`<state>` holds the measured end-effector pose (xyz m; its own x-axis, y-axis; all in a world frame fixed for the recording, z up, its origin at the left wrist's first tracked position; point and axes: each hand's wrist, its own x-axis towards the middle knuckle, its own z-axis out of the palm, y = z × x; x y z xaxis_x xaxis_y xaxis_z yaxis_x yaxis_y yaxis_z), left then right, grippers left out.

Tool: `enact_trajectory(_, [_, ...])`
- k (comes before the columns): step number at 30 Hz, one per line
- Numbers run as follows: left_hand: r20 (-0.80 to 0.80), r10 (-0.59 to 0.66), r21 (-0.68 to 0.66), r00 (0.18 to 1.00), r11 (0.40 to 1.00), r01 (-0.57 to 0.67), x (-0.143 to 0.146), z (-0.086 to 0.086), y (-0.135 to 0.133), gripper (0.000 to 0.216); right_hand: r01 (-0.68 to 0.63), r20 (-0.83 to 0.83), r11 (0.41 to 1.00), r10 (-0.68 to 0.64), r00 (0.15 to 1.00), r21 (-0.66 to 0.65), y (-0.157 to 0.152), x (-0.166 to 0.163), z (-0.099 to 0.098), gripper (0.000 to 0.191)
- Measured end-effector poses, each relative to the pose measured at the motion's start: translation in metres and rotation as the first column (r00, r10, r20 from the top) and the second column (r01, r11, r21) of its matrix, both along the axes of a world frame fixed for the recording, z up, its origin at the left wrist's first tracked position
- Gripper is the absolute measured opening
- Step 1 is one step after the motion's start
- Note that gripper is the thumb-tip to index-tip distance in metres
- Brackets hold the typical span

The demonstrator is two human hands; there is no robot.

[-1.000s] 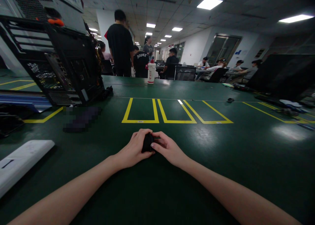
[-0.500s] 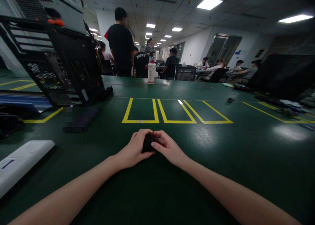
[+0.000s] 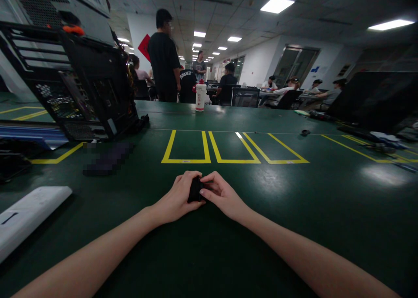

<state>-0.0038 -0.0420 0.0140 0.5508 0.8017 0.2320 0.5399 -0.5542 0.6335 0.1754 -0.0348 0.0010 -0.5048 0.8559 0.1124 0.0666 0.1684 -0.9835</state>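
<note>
My left hand (image 3: 178,198) and my right hand (image 3: 222,195) meet on the green table (image 3: 294,211), both closed around a small black object (image 3: 196,189) held between them. Left fingers curl over its top and left side. My right thumb and fingers press on it from the right. Most of the object is hidden by the fingers, and I cannot make out what it is.
Yellow outlined boxes (image 3: 186,146) are marked just beyond the hands. An open black computer case (image 3: 81,85) stands at the far left, a white flat device (image 3: 29,213) lies near left. A white bottle (image 3: 200,95) stands at the far edge. People sit and stand behind.
My hands have stayed in place on the black object. The standing person in black behind the table has turned and shifted slightly right.
</note>
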Motion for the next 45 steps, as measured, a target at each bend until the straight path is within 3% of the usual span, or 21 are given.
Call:
enact_trajectory(5, [0.006,-0.008,-0.004,1.0,1.0,0.008,-0.0006,-0.0003,-0.0001,0.054,0.004,0.057,1.0,-0.002,0.998,-0.02,-0.0017,0.0022,0.004,0.028])
enact_trajectory(10, [-0.005,-0.002,0.009,1.0,1.0,0.002,-0.0008,-0.0023,0.0007,0.054,-0.055,0.003,0.998,0.055,0.998,-0.036,-0.0014,0.0037,0.0012,0.026])
enact_trajectory(16, [-0.017,0.017,0.029,1.0,0.999,-0.017,0.0007,-0.0031,0.0013,0.055,-0.031,-0.037,0.999,0.03,0.999,-0.022,0.0017,0.0008,-0.0045,0.017])
enact_trajectory(23, [0.013,0.004,0.015,1.0,1.0,-0.004,-0.0003,-0.0028,0.0005,0.053,-0.02,0.027,1.0,0.021,0.999,-0.014,0.0005,0.002,0.0004,0.026])
enact_trajectory(27, [0.001,0.005,0.019,1.0,1.0,-0.005,-0.0005,-0.0027,0.0007,0.053,-0.068,-0.005,0.997,0.068,0.998,-0.029,0.0002,0.0032,0.0002,0.025])
enact_trajectory(33, [0.005,0.005,0.029,1.0,1.0,-0.005,-0.0002,-0.0026,0.0009,0.053,-0.033,-0.006,0.999,0.033,0.999,-0.026,0.0002,0.0013,-0.001,0.018])
enact_trajectory(39, [0.003,0.003,0.015,1.0,1.0,-0.003,-0.0005,-0.003,0.0006,0.054,-0.009,0.023,1.0,0.008,1.0,0.012,0.0013,0.0018,-0.0024,0.027])
enact_trajectory(45, [0.004,0.003,0.034,1.0,0.999,-0.003,-0.0002,-0.002,0.0006,0.052,-0.057,-0.013,0.998,0.056,0.998,-0.025,0.0013,0.0019,-0.0029,0.024])
